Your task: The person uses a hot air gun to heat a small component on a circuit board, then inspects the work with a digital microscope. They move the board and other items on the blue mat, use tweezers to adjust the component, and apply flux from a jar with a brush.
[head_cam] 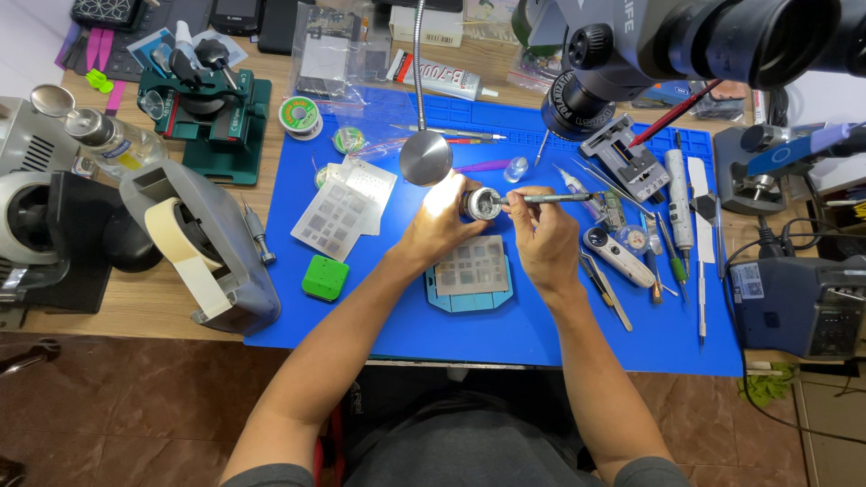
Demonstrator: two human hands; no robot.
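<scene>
My left hand (439,225) holds a small round silver tin (481,204) above the blue work mat (379,307). My right hand (541,236) grips a thin metal tool (552,197) like a pen, with its tip at the tin's open top. Just below both hands a light blue holder with a grid plate (469,273) lies on the mat. A gooseneck lamp head (426,157) hangs just above my left hand and lights it brightly.
A microscope (631,54) overhangs the upper right. Tweezers, drivers and a small vise (627,158) lie right of my hands. Stencil sheets (343,209) and a green block (325,277) lie left. A tape dispenser (203,243) stands at the left, a grey station (798,302) at the right.
</scene>
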